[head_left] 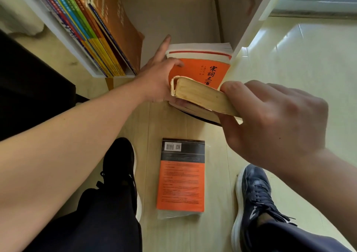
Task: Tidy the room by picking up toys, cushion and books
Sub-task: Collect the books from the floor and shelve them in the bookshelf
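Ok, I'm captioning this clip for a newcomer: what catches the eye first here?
The right hand gripping a yellowed book at centre frame, just in front of the orange book that the left hand holds at the foot of the white shelf. Next, the orange-and-black book lying back cover up on the floor between the black shoe and the navy shoe.

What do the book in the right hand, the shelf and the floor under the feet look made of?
Book in the right hand: paper, with yellowed matte page edges and a soft cover curling at the corner. Shelf: white-coated board, likely laminated wood, with smooth flat edges. Floor: pale wood-look planks with seams, possibly laminate.
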The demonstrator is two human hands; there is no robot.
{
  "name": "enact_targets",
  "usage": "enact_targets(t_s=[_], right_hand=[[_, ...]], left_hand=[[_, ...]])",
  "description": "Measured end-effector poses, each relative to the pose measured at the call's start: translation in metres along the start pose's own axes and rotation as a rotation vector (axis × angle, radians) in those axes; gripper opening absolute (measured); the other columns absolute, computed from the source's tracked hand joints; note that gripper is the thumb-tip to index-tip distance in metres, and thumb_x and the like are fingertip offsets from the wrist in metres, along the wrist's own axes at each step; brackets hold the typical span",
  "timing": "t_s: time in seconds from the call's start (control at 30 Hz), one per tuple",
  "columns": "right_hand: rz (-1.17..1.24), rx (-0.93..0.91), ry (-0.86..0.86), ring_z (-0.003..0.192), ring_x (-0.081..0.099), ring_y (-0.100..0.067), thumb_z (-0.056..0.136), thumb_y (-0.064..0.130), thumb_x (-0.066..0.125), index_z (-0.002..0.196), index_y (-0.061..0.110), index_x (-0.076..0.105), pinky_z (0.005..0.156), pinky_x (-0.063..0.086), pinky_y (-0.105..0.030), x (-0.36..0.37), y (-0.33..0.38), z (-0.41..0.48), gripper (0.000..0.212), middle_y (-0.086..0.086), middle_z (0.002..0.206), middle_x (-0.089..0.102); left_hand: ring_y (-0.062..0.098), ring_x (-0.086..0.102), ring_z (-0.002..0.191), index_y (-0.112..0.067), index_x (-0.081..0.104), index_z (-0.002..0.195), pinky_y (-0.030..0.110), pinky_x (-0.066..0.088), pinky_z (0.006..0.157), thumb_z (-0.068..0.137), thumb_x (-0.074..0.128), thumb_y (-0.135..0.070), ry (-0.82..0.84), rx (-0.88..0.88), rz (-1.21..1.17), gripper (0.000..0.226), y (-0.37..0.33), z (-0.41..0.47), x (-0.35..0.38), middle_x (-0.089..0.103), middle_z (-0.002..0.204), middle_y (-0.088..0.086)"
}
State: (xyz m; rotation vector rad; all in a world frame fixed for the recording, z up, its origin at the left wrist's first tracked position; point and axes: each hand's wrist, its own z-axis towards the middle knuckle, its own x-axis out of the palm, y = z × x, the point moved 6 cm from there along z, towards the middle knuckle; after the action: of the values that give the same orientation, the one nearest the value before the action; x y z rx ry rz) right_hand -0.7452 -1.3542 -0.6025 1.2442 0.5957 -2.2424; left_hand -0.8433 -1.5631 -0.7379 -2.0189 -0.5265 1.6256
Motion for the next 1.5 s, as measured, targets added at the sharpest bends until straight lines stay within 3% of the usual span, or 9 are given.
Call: enact_targets(t_s=[0.13,0.27,0.53,0.83,1.0,1.13,1.23,1.37,1.5], right_hand=[[0.002,0.007,-0.013,0.049,0.052,-0.027,0.088,0.027,0.065,0.091,0.021,0.068,0.046,0.03,-0.026,-0.004,-0.002,-0.001,0.008,0.0,0.064,0.057],[0.017,0.021,0.074,0.052,0.055,-0.028,0.092,0.031,0.062,0.1,0.02,0.067,0.051,0.027,-0.025,0.007,-0.007,0.002,0.014,0.0,0.068,0.06],[0.113,0.065,0.368,0.087,0.066,-0.029,0.094,0.04,0.063,0.131,0.026,0.052,0.063,0.04,-0.03,0.111,-0.036,0.036,0.041,-0.002,0.112,0.07],[0.106,-0.019,0.456,0.088,0.066,-0.028,0.099,0.034,0.057,0.128,0.029,0.053,0.071,0.053,-0.036,0.179,-0.019,0.058,0.03,-0.002,0.102,0.067],[0.236,-0.044,0.471,0.093,0.067,-0.028,0.097,0.046,0.056,0.124,0.027,0.061,0.073,0.06,-0.043,0.204,-0.015,0.073,0.033,-0.004,0.106,0.07],[0.456,0.137,0.401,0.104,0.064,-0.024,0.097,0.054,0.052,0.125,0.023,0.06,0.089,0.056,-0.043,0.199,-0.032,0.065,0.043,-0.002,0.117,0.068],[0.351,0.252,0.206,0.128,0.05,-0.026,0.098,0.055,0.048,0.13,0.023,0.057,0.108,0.037,-0.044,0.18,-0.041,0.031,0.046,-0.005,0.138,0.054],[0.718,0.836,0.271,0.144,0.032,-0.021,0.091,0.065,0.055,0.151,0.029,0.027,0.115,0.034,-0.045,0.189,-0.06,-0.021,0.075,-0.002,0.157,0.03],[1.261,1.349,0.58,0.12,0.061,-0.028,0.083,0.084,0.041,0.147,0.028,0.037,0.092,0.056,-0.048,0.22,-0.042,-0.046,0.085,-0.002,0.131,0.063]], left_hand=[[0.015,-0.001,0.153,-0.037,0.051,0.133,0.044,0.016,0.124,0.072,0.086,-0.035,0.007,0.005,0.025,0.07,0.014,0.006,0.008,-0.013,0.163,-0.022],[0.02,-0.003,0.153,-0.036,0.048,0.136,0.047,0.017,0.124,0.063,0.091,-0.041,-0.032,0.003,0.016,0.085,0.008,0.005,0.002,-0.015,0.164,-0.015],[0.012,-0.009,0.152,-0.027,0.046,0.146,0.031,0.01,0.122,0.049,0.089,-0.059,-0.038,-0.036,0.007,0.111,0.003,0.0,0.001,-0.023,0.162,-0.017],[0.008,0.005,0.151,-0.027,0.063,0.123,0.007,0.012,0.11,0.071,0.084,-0.048,-0.179,0.083,-0.063,0.06,0.01,-0.001,-0.003,0.0,0.168,-0.006],[0.02,0.025,0.149,-0.021,0.06,0.132,0.031,0.034,0.114,0.097,0.057,-0.043,-0.295,0.222,0.139,0.042,0.007,-0.005,0.004,0.009,0.167,0.005],[0.026,0.029,0.147,-0.027,0.059,0.136,0.033,0.031,0.118,0.104,0.042,-0.033,-0.343,0.218,0.215,0.037,0.005,-0.001,0.008,0.011,0.167,0.004],[0.023,0.026,0.148,-0.022,0.058,0.132,0.01,0.02,0.114,0.105,0.041,-0.027,-0.413,0.169,0.129,0.032,0.005,0.001,0.012,0.013,0.166,0.006],[0.002,0.023,0.141,-0.011,0.029,0.149,-0.007,0.024,0.097,0.102,0.051,-0.016,-0.52,-0.035,-0.301,0.052,0.007,0.002,0.019,0.017,0.163,0.012],[0.006,0.056,0.118,-0.027,0.03,0.148,0.031,0.05,0.103,0.102,0.045,-0.043,-0.463,-0.257,-0.673,0.051,0.022,0.005,0.047,0.057,0.135,-0.006]])
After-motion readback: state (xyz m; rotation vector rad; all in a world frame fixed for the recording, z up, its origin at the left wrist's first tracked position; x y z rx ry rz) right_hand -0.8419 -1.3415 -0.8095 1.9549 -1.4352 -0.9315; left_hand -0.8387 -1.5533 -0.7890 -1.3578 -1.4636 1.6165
